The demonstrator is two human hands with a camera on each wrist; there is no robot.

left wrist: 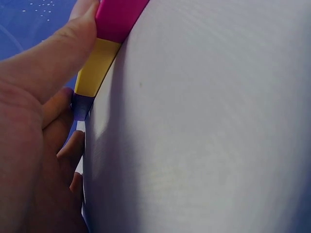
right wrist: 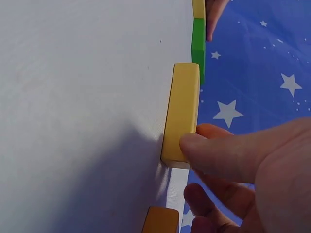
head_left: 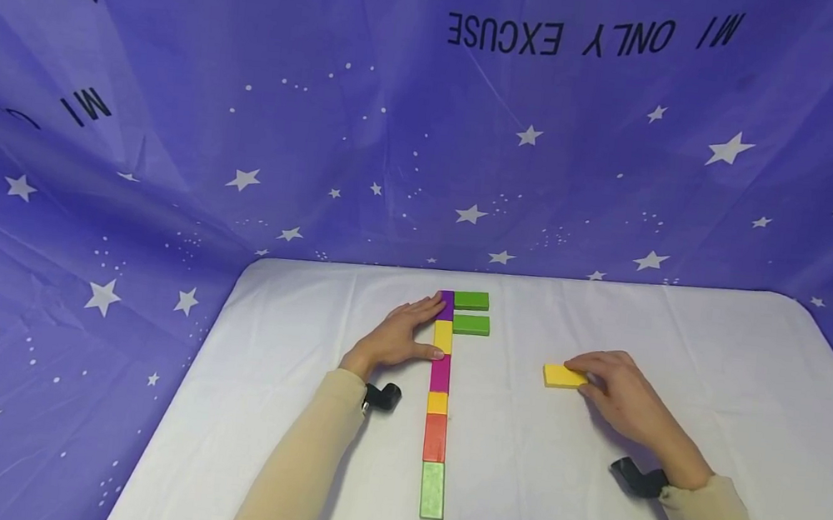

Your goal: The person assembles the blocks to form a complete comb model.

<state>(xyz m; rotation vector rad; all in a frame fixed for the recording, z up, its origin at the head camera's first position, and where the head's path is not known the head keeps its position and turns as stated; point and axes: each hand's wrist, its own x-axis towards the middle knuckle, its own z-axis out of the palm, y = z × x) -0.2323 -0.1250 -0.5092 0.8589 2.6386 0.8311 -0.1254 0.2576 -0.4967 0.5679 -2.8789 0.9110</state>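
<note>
A straight column of coloured blocks runs toward the person: purple (head_left: 446, 306), yellow (head_left: 442, 338), magenta (head_left: 440, 374), a short yellow one (head_left: 437, 403), red (head_left: 434, 438) and pale green (head_left: 433, 490). My left hand (head_left: 397, 335) lies along its left side, fingertips at the purple block and thumb near the yellow-magenta joint. Two green blocks, the far one (head_left: 471, 300) and the near one (head_left: 471, 325), stick out rightward from the column's far end. Farther right, my right hand (head_left: 622, 397) pinches a yellow block (right wrist: 181, 111) by its right end, between thumb and fingers.
Everything lies on a white-covered table (head_left: 515, 487). Behind it and at the sides hangs a purple star-patterned cloth (head_left: 397, 149). At the bottom of the right wrist view, an orange block (right wrist: 160, 221) shows below the pinched one.
</note>
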